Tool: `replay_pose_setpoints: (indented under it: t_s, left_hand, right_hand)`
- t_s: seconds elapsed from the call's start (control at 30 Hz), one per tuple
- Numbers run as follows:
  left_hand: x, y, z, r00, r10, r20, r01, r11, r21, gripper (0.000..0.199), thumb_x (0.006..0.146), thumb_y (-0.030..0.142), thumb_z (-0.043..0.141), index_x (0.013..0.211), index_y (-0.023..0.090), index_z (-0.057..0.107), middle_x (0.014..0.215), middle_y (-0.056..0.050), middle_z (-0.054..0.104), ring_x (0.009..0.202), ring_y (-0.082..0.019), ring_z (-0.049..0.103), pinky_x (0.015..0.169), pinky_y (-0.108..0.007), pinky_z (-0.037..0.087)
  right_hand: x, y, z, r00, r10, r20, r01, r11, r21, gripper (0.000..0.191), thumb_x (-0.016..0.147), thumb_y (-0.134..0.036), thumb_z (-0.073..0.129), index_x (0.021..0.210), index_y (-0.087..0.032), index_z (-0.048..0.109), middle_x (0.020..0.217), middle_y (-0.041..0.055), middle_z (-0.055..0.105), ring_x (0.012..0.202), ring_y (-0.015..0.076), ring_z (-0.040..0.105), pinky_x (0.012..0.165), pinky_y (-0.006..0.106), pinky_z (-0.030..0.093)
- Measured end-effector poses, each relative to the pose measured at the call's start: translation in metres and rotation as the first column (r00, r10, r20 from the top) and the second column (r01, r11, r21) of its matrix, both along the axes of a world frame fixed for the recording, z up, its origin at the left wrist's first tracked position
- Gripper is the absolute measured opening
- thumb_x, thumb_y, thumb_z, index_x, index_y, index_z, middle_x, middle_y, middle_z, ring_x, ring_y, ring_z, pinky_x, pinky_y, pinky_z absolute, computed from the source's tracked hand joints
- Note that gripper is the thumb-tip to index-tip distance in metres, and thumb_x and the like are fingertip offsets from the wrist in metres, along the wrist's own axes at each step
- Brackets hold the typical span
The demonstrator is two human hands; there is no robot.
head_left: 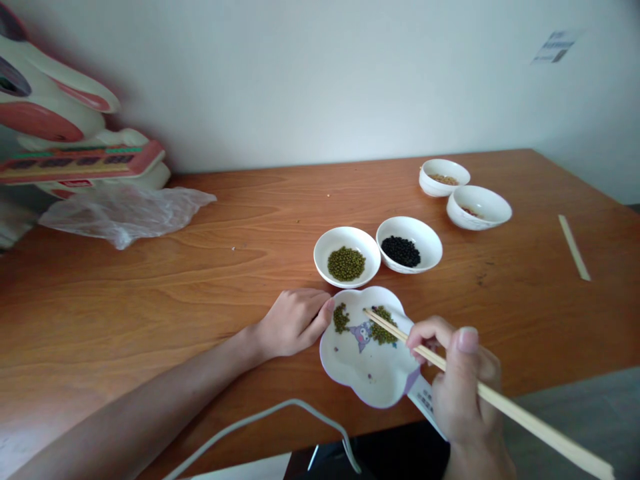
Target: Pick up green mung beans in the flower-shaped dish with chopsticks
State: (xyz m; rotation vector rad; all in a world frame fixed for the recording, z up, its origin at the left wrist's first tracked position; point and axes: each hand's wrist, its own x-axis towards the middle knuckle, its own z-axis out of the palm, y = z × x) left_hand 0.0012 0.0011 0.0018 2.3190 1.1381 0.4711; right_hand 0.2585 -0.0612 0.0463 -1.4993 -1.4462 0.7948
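R hand (465, 383) on the chopsticks (431, 358), tips down by the green beans (384, 328) in the flower-shaped dish (350, 368)!
Up close, pale cable (250, 421) cut off at the bottom edge. R hand's pinching the sticks, thumb on top, fingers bent; dish handle (425, 402) part-hidden beneath, can't tell if they touch. Tips at the rt-hand heap, too small to say if a bean's caught btwn. L hand (295, 323) at the dish's left rim, fingers curled close together, thumb at the edge; undersides hidden, grip unclear. Just behind: green-bean bowl (345, 235), black-bean bowl (431, 249). Further back, rt: two white bowls (480, 217), contents mostly hidden by their walls. Far L: toy (65, 123), cut off, w/ clear plastic bag (130, 212) in front.
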Motion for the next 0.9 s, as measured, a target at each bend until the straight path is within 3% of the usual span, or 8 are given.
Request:
replay_pose_setpoints:
  t_s: [0.2, 0.63, 0.9]
  left_hand:
    - [0.0005, 0.0004, 0.0009, 1.000, -0.001, 0.008, 0.000, 1.000, 0.007, 0.039, 0.112, 0.034, 0.027, 0.081, 0.020, 0.046, 0.077, -0.001, 0.058, 0.070, -0.015, 0.051, 0.071, -0.029, 0.041]
    - [0.0009, 0.0005, 0.0016, 1.000, 0.004, 0.002, -0.004, 0.999, 0.037, 0.039, 0.112, 0.033, 0.029, 0.080, 0.020, 0.048, 0.077, -0.001, 0.059, 0.069, -0.014, 0.052, 0.070, -0.028, 0.042]
    - [0.0008, 0.0005, 0.0011, 1.000, -0.004, 0.004, 0.004, 1.000, 0.025, 0.039, 0.112, 0.032, 0.029, 0.081, 0.020, 0.048, 0.078, -0.001, 0.059, 0.069, -0.014, 0.052, 0.071, -0.028, 0.042]
  right_hand:
    - [0.0018, -0.0003, -0.0022, 0.998, 0.060, 0.003, -0.060, 0.998, -0.005, 0.078, 0.106, -0.066, 0.010, 0.073, -0.021, 0.064, 0.065, 0.0035, 0.060, 0.062, 0.0177, 0.056, 0.058, 0.032, 0.037]
    - [-0.0037, 0.0018, 0.0006, 1.000, 0.019, -0.011, -0.018, 0.999, 0.051, 0.065, 0.110, -0.057, 0.025, 0.072, -0.020, 0.063, 0.062, 0.0009, 0.056, 0.058, 0.0149, 0.053, 0.057, 0.032, 0.035]
    - [-0.0006, 0.0006, 0.0005, 0.998, 0.054, -0.036, -0.052, 0.996, 0.068, 0.075, 0.108, -0.063, 0.014, 0.070, -0.021, 0.063, 0.061, 0.0031, 0.056, 0.059, 0.0174, 0.055, 0.057, 0.033, 0.036]
